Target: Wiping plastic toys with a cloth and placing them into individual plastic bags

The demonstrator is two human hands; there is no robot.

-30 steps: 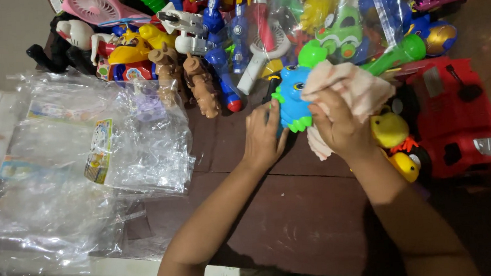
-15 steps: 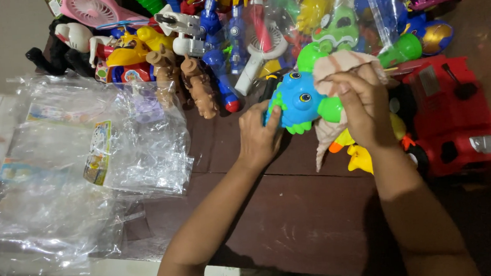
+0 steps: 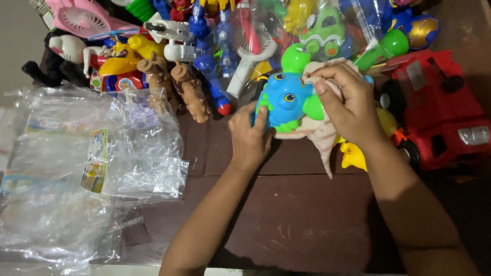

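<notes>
A blue and green plastic toy animal (image 3: 285, 98) stands on the dark wooden table (image 3: 296, 226) near its middle. My left hand (image 3: 249, 136) grips the toy's left side, fingers wrapped on its body. My right hand (image 3: 350, 100) presses a pale pink cloth (image 3: 320, 130) against the toy's right side and top. The cloth hangs down under my right hand. A yellow toy duck (image 3: 353, 155) lies partly hidden behind the cloth and my right wrist.
A red toy truck (image 3: 445, 111) sits at the right. Many plastic toys crowd the table's far edge, among them brown figures (image 3: 189, 93), a pink fan (image 3: 82, 17) and a green car (image 3: 323, 31). Clear plastic bags (image 3: 83, 182) lie heaped at the left.
The blue toy has turned upright and moved left from under the cloth, now facing me. My right hand shifted the cloth to its right side. The yellow duck dropped lower.
</notes>
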